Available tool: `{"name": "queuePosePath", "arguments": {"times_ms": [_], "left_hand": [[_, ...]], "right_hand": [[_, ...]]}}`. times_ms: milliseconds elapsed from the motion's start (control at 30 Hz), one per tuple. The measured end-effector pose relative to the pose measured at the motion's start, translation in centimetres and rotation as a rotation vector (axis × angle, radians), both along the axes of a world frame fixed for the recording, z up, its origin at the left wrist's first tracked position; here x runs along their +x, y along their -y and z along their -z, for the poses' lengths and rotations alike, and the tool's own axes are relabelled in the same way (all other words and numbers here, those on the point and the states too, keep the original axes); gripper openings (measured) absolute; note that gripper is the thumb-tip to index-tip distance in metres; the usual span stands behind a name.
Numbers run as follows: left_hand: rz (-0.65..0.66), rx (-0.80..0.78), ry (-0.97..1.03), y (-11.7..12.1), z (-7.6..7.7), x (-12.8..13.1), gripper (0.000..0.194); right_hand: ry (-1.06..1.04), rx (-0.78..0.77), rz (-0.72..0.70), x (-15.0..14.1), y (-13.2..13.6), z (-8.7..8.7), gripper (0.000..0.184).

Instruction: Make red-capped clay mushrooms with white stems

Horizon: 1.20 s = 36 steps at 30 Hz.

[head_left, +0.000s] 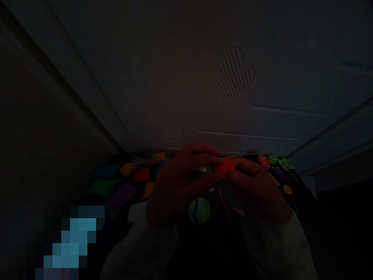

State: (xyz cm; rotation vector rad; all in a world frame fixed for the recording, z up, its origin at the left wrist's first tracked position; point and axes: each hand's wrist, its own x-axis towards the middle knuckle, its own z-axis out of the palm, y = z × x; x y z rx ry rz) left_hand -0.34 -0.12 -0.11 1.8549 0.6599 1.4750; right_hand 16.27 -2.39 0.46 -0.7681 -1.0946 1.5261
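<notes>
In front of me, a pale panel with embossed striped hearts stands behind a dark table. Above the table, the left hand and right hand face each other, fingers curved. Below: a flat, round green disc with a blue stripe. Both hands' fingertips grasp a bright red, rounded lump between them.

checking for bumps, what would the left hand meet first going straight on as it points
The left hand would first meet the bright red, rounded lump held at its fingers, then probably the right hand; depth is unclear in this dim view.
</notes>
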Motion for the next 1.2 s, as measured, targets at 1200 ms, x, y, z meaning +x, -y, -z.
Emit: {"name": "queuePosePath", "arguments": {"times_ms": [1200], "left_hand": [[0.050, -0.133, 0.157, 0.32, 0.12, 1.01, 0.025]], "right_hand": [[0.044, 0.045, 0.080, -0.33, 0.14, 0.28, 0.008]]}}
